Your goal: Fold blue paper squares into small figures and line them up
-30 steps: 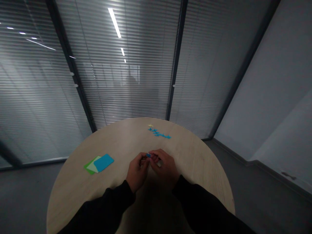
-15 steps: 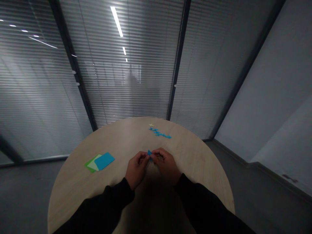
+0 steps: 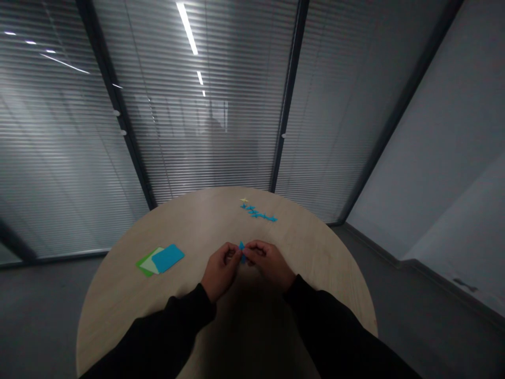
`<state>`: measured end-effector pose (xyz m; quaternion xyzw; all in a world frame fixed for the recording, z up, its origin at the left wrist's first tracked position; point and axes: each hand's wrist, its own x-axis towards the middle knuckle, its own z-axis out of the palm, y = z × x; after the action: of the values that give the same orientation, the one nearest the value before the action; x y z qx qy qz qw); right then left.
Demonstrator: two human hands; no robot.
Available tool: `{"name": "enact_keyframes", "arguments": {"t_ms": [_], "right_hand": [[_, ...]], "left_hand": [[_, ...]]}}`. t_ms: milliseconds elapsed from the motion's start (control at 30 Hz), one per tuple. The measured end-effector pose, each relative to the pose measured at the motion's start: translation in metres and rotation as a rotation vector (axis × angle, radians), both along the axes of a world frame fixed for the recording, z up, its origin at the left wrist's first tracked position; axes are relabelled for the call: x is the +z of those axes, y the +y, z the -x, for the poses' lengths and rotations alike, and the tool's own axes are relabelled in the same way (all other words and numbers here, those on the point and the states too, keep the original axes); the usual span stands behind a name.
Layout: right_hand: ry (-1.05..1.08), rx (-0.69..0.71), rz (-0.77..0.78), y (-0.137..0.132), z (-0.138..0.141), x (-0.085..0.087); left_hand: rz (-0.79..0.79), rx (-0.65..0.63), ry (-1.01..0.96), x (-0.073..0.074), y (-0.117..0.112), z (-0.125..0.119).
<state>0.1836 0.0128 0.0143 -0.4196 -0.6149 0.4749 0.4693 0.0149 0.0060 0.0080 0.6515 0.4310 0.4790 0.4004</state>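
Between my fingertips is a small piece of folded blue paper [image 3: 242, 246], partly hidden by the fingers. My left hand [image 3: 221, 270] pinches it from the left, thumb against the fingers. From the other side my right hand [image 3: 269, 263] grips it with thumb and forefinger. Both hands are closed, just above the table's middle. Beyond them lies a row of several small folded blue paper pieces [image 3: 258, 214], with a pale yellow one [image 3: 244, 200] at its far end.
Left of my hands, a stack of paper sheets lies fanned on the round wooden table [image 3: 189, 216]: a blue sheet [image 3: 169, 258] on top, pale green and green ones beneath. Glass panels with blinds [image 3: 213, 158] stand behind the table, a wall [image 3: 442, 158] at right.
The folded blue paper has turned slightly between my fingers and looks narrower. My right thumb has shifted a little on it. The whole view has tilted slightly.
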Motion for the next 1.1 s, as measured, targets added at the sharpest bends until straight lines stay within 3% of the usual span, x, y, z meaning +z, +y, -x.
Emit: {"name": "enact_keyframes", "arguments": {"t_ms": [133, 467, 700, 1100], "right_hand": [[0.032, -0.023, -0.029, 0.0018, -0.0012, 0.0003], [0.084, -0.012, -0.009, 0.0016, 0.0023, -0.0029], [-0.030, -0.011, -0.041, 0.0031, -0.0025, -0.0013], [-0.083, -0.157, -0.086, -0.0008, -0.0008, 0.0016]], "left_hand": [[0.007, -0.063, -0.025, -0.0015, -0.0011, -0.0031], [0.254, -0.168, -0.274, -0.0031, 0.0006, -0.0027], [0.271, -0.178, -0.224, -0.0063, 0.0015, -0.0055], [0.288, -0.223, -0.051, 0.0027, -0.0005, -0.0009]]}}
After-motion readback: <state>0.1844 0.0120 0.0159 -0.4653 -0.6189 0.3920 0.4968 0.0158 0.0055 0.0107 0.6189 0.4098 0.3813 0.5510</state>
